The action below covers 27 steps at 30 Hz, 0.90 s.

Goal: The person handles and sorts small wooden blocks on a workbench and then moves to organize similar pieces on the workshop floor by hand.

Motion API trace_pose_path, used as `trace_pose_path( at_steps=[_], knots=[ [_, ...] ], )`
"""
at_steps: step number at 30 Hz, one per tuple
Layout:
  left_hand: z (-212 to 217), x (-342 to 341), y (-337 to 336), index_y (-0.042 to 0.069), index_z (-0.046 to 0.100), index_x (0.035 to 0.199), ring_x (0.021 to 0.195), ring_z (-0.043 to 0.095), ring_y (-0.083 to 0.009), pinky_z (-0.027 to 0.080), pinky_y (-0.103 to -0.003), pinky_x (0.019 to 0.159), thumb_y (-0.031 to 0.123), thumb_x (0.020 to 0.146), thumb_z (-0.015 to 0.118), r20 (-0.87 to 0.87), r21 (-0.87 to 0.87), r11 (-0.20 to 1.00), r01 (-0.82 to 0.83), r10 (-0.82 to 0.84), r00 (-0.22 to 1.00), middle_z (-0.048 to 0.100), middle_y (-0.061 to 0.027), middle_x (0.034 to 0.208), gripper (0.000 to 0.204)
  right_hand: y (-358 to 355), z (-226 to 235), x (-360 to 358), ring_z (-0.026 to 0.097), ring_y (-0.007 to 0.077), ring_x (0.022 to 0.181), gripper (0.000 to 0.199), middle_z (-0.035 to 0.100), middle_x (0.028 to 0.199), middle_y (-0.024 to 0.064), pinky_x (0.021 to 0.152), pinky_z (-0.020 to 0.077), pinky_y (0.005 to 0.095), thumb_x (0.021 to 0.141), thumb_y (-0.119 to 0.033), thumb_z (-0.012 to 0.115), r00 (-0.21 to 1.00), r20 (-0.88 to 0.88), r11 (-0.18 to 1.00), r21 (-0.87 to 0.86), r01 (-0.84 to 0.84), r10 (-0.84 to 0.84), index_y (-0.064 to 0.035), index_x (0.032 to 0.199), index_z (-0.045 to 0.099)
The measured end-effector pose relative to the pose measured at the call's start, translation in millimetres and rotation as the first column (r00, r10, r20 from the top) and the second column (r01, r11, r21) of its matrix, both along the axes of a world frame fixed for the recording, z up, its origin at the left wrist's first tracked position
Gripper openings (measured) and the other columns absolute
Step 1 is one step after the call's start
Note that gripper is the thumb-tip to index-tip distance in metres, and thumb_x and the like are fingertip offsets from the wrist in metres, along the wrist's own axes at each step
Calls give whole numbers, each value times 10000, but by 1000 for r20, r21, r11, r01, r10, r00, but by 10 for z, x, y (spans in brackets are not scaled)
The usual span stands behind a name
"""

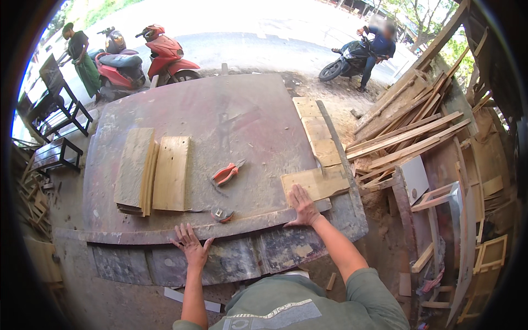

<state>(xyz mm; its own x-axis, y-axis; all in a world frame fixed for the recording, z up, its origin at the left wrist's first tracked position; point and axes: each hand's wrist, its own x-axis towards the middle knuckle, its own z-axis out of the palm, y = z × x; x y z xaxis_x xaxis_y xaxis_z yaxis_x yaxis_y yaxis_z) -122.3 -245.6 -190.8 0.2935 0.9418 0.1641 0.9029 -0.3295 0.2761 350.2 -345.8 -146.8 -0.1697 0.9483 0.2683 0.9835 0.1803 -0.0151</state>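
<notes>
My left hand [191,245] rests with its fingers spread on a long wooden strip [126,236], which runs along the near side of the worktable [242,121]. Farther right, my right hand [301,207] is open too, its fingertips on a flat pale board [324,184] and its thumb side over the strip. Between the hands, just beyond the strip, lies a small tape measure [222,214]. Red-handled pliers [224,174] lie a little beyond it. Left of them are a stack of planks [133,165] and a wide plank [172,173].
Short wood pieces [319,132] line the table's right edge. Timber offcuts [412,137] and wooden frames [440,198] crowd the right side. Dark chairs [60,104] stand at left. Past the table are red scooters [168,55], a standing person [80,55] and someone on a motorcycle [352,58].
</notes>
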Motion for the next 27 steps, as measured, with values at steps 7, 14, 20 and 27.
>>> trace_pose_path(
  at_steps=[7, 14, 20, 27],
  knots=[
    [-26, 20, 20, 30, 216, 1597, 1579, 19, -368, -87, -708, 1195, 712, 873, 624, -21, 4, 1000, -18, 18, 1000, 140, -176, 1666, 1076, 1, -27, 21, 267, 520, 1500, 1365, 300, 1585, 365, 1242, 230, 572, 575, -848, 739, 1000, 21, 1000, 3, 9, -9, 107, 1486, 389],
    [-34, 52, -1, 57, 184, 1613, 1589, -12, -335, -110, -695, 1198, 691, 878, 635, -27, -38, 999, -28, 27, 999, 131, -168, 1676, 1070, -49, -53, 41, 274, 521, 1495, 1374, 294, 1587, 366, 1240, 239, 568, 575, -864, 728, 999, 32, 1000, 16, 22, -23, 102, 1491, 387],
    [-117, 92, 72, 47, 209, 1605, 1583, 18, -348, -78, -740, 1177, 775, 875, 549, -74, -22, 999, -29, 28, 997, 150, -184, 1663, 1086, -56, -20, 58, 305, 519, 1479, 1357, 351, 1556, 353, 1241, 238, 569, 562, -860, 740, 999, 47, 998, 64, 24, -27, 101, 1463, 413],
    [165, -51, 100, 52, 488, 1414, 1502, 263, -378, 52, -812, 1133, 879, 781, 530, -119, 66, 997, -28, 35, 992, 360, -200, 1547, 1042, 56, -199, 32, 208, 533, 1510, 1408, 278, 1585, 366, 1260, 172, 574, 573, -865, 744, 999, 46, 1000, 2, 2, -2, 112, 1506, 347]
  ],
)
